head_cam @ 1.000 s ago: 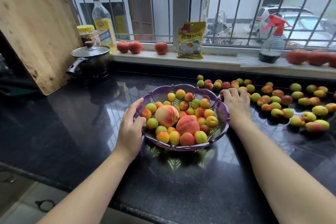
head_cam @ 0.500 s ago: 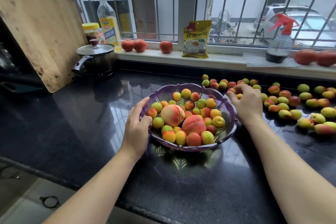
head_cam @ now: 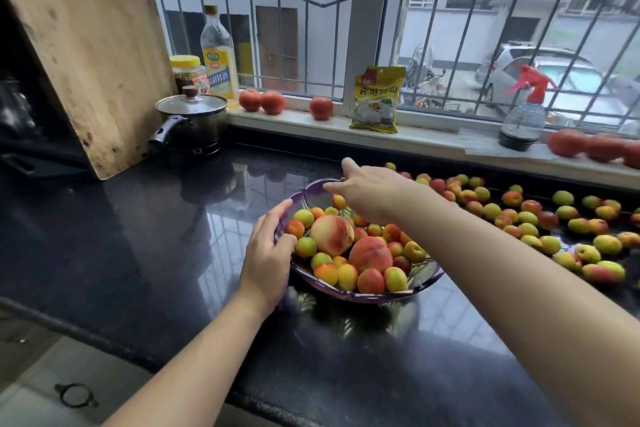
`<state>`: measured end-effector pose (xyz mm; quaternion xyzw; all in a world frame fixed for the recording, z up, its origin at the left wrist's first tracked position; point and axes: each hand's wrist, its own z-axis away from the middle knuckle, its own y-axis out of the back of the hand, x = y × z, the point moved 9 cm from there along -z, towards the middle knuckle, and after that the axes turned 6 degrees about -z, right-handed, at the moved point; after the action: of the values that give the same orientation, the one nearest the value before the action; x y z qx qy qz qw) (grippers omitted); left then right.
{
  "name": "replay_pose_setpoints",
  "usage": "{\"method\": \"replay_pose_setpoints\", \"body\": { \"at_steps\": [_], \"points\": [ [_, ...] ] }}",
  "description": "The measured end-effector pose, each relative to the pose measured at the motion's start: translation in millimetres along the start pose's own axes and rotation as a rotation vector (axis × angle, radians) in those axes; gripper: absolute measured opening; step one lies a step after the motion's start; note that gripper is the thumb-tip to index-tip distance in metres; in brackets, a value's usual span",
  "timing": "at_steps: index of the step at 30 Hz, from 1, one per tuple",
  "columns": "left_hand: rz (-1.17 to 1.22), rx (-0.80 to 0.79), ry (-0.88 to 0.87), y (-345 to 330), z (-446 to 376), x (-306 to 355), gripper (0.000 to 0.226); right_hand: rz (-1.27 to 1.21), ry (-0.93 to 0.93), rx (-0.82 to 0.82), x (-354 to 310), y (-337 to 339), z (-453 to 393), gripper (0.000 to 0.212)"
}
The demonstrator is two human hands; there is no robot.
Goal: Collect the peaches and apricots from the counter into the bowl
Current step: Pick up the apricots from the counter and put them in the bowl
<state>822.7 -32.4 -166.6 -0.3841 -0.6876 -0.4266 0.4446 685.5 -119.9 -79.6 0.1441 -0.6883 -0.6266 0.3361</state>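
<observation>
A glossy black bench (head_cam: pixel 145 253) is carrying a purple bowl (head_cam: pixel 346 293) near its middle. Loose apricots (head_cam: pixel 526 218) are lying scattered over its right side, well apart from a lidded pot (head_cam: pixel 192 121) sitting at the back left. A wooden board (head_cam: pixel 83 55) is standing tilted on the bench beside the pot.
</observation>
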Motion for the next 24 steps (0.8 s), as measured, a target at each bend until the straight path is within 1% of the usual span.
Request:
{"method": "replay_pose_setpoints", "body": {
  "at_steps": [2,5,6,8,10,14,18,20,22,24],
  "points": [
    [-0.012,0.003,0.001,0,-1,1,0.064,0.022,0.004,-0.023,4,-4,1,0.05],
    [-0.009,-0.004,0.007,0,-1,1,0.065,0.007,0.007,0.055,20,2,10,0.03],
    [-0.009,-0.006,0.008,0,-1,1,0.065,-0.007,0.001,0.095,27,5,13,0.03],
    [-0.01,-0.007,0.005,0,-2,0,0.064,-0.086,-0.032,0.173,37,8,18,0.036],
    [-0.008,-0.007,0.001,-1,-2,0,0.064,-0.162,-0.064,0.206,41,6,17,0.041],
    [-0.009,-0.01,-0.013,-1,-2,1,0.062,-0.285,-0.076,0.222,40,-5,11,0.033],
    [-0.009,-0.009,-0.009,-1,-3,-2,0.063,-0.353,-0.106,0.34,37,1,3,0.03],
    [-0.01,-0.009,-0.011,-1,-3,-2,0.062,-0.404,-0.158,0.347,33,0,-1,0.03],
    [-0.011,-0.012,-0.015,-1,-3,-1,0.062,-0.489,-0.197,0.307,32,-4,-3,0.031],
    [-0.014,-0.016,-0.019,0,-2,1,0.062,-0.578,-0.24,0.347,43,0,5,0.032]
  ]
}}
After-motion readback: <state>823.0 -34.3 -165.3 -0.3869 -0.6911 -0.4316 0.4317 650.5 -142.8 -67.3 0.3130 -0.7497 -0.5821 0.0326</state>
